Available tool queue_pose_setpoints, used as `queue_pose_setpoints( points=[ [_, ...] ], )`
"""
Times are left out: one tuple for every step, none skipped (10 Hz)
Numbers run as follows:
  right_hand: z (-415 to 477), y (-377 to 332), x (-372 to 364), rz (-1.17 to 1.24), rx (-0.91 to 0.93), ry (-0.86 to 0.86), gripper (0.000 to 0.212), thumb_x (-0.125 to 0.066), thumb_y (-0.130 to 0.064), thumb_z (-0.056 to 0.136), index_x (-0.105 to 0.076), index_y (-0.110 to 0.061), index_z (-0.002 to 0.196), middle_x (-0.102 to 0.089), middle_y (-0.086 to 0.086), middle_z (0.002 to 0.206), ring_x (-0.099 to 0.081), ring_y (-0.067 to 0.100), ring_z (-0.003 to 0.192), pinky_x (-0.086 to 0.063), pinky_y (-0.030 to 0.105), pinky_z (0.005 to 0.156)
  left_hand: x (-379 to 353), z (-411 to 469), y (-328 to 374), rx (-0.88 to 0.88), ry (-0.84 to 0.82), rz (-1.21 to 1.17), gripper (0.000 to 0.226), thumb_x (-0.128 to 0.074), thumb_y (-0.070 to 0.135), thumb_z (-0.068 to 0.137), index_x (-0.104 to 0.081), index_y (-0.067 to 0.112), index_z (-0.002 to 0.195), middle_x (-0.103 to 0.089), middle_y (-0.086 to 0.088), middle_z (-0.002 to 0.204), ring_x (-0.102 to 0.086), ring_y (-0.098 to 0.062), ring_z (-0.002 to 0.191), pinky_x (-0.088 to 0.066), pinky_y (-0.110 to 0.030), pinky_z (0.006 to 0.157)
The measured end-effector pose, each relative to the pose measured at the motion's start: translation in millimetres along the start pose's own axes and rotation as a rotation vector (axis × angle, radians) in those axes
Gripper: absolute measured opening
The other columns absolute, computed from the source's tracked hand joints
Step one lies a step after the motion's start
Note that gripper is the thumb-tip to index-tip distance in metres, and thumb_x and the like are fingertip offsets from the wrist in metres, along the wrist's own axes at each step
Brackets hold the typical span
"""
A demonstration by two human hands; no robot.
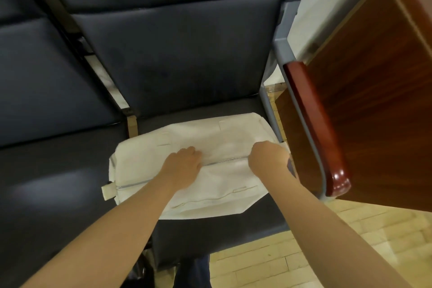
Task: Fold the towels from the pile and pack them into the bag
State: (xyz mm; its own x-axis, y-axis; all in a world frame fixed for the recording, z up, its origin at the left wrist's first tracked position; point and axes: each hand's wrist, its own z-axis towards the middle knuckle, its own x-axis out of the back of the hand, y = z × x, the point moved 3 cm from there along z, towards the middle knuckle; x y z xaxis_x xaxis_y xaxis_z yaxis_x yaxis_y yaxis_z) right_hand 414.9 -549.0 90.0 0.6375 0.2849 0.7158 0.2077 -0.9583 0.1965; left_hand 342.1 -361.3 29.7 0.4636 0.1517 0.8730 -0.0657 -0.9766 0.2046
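A cream cloth bag [149, 156] lies flat on the dark seat of a chair [219, 229], its metal zipper [224, 161] running across the top. My left hand [184, 159] presses down on the bag at the middle of the zipper line, fingers curled on the fabric. My right hand [268, 155] is closed at the zipper's right end, pinching there; the slider itself is hidden under the fingers. A cloth pull tab [108, 192] sticks out at the bag's left end. No towels or pile are in view.
A second dark seat [46, 182] adjoins on the left. The chair's grey metal frame with a glossy wooden armrest [313, 128] rises at the right, beside a brown wooden panel [378, 110]. Pale wood flooring [315, 252] lies below right.
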Motion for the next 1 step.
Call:
queue_pose_setpoints(
  points=[
    [-22.1, -31.0, 51.1, 0.037, 0.184, 0.139, 0.018, -0.048, -0.016, 0.097, -0.056, -0.012, 0.113, -0.049, 0.000, 0.074, -0.051, 0.016, 0.070, -0.042, 0.028, 0.067, 55.9, -16.4, -4.0, 0.007, -0.069, 0.148, 0.032, -0.029, 0.028, 0.102, -0.045, 0.015, 0.128, -0.054, -0.004, 0.122, -0.054, -0.024, 0.107, -0.039, -0.034, 0.087]
  ],
)
